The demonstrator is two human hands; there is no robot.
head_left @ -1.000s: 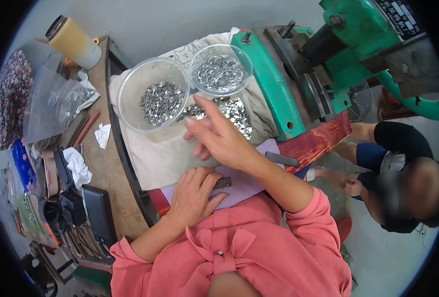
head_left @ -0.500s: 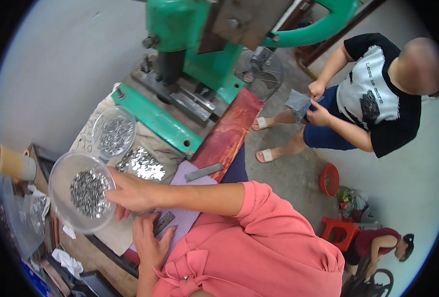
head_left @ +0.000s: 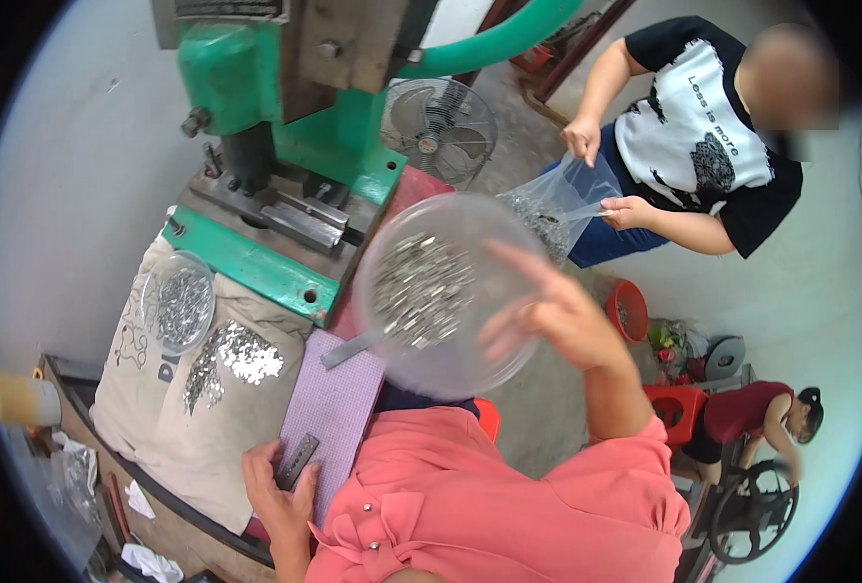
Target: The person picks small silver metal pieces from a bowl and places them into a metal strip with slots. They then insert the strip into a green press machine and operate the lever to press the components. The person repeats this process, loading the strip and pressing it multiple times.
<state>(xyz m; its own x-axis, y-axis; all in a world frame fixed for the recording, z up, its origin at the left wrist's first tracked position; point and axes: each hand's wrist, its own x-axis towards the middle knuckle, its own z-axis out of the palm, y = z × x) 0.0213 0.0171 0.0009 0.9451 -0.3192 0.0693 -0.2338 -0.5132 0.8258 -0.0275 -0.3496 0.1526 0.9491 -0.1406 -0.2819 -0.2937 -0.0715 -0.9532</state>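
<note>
Grasps round, clear plastic tub (head_left: 450,371) of glinting metal slivers (head_left: 423,290) with right hand (head_left: 562,316), beside smooth green-painted press (head_left: 256,262), near limp transparent bag (head_left: 581,189), pinches flat, dark, hole-dotted bar (head_left: 298,461) in left hand (head_left: 285,500), over waffle-textured purple cloth (head_left: 353,398).

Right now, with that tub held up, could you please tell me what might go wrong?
The open clear plastic tub, held at one side by the right hand, could tip and spill its small metal pieces. The flat grey bar, lying near the edge of the purple mat, might get knocked. The loose shiny pieces on the cloth could scatter if brushed.
</note>
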